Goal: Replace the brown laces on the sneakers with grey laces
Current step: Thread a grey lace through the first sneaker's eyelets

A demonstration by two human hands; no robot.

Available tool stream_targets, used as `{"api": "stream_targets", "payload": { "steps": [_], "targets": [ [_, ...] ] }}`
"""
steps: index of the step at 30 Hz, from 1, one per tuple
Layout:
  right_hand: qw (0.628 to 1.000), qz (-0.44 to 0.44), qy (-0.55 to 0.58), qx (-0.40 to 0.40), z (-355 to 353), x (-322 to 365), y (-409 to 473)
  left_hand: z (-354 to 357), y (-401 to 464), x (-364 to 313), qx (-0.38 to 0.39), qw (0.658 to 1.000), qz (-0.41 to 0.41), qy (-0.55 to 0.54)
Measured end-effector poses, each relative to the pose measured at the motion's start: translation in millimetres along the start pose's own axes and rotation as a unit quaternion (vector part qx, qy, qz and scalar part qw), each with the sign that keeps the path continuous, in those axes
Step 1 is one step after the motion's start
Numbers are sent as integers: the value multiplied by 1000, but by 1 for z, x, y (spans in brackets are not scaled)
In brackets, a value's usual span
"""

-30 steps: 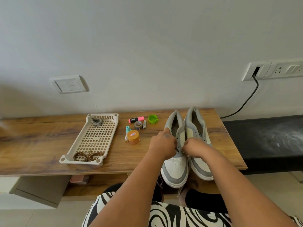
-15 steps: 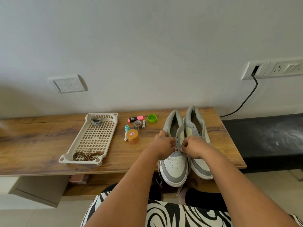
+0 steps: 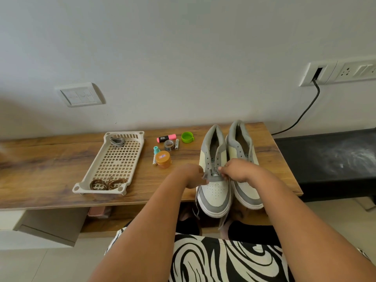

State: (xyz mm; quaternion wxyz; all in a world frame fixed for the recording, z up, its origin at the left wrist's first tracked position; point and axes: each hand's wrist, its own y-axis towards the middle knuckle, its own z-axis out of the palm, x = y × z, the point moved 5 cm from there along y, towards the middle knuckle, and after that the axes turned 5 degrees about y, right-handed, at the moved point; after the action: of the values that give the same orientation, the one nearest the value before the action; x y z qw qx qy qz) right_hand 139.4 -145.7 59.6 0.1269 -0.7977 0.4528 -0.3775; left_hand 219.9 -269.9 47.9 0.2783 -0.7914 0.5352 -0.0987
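Two grey-and-cream sneakers [image 3: 227,180] stand side by side, toes toward the person; a grey lace [image 3: 205,176] is pinched between fingers [image 3: 222,171] over the left shoe's lowest eyelets, ends dangling below; brown laces [image 3: 107,183] lie well left

Bare wooden tabletop [image 3: 40,159] lies open at the left of the frame, and a narrower strip runs between the perforated tray [image 3: 114,161] and the cluster of small items [image 3: 165,148] at centre. The two sneakers [image 3: 227,165] block the right end. The wall [image 3: 183,58] closes off the far edge behind everything.
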Motion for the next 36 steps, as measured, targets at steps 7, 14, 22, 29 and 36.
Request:
{"api": "stream_targets", "payload": {
  "steps": [7, 14, 22, 29, 36],
  "targets": [
    [991, 18, 129, -20, 0, -5, 6, -3, 7, 6, 7, 987, -11, -162],
    [971, 41, 235, -20, 0, -13, 6, 0, 8, 6, -28, 991, -20, -132],
    [938, 33, 343, 40, -4, -21, 2, 0, 14, 0, -40, 997, -17, -62],
    [963, 14, 268, 8, -7, -17, 5, 1, 17, 1, -37, 998, -19, -50],
    [990, -11, 138, -24, -6, -16, 9, 1, 16, 0, -32, 998, -15, -59]
  ]
}}
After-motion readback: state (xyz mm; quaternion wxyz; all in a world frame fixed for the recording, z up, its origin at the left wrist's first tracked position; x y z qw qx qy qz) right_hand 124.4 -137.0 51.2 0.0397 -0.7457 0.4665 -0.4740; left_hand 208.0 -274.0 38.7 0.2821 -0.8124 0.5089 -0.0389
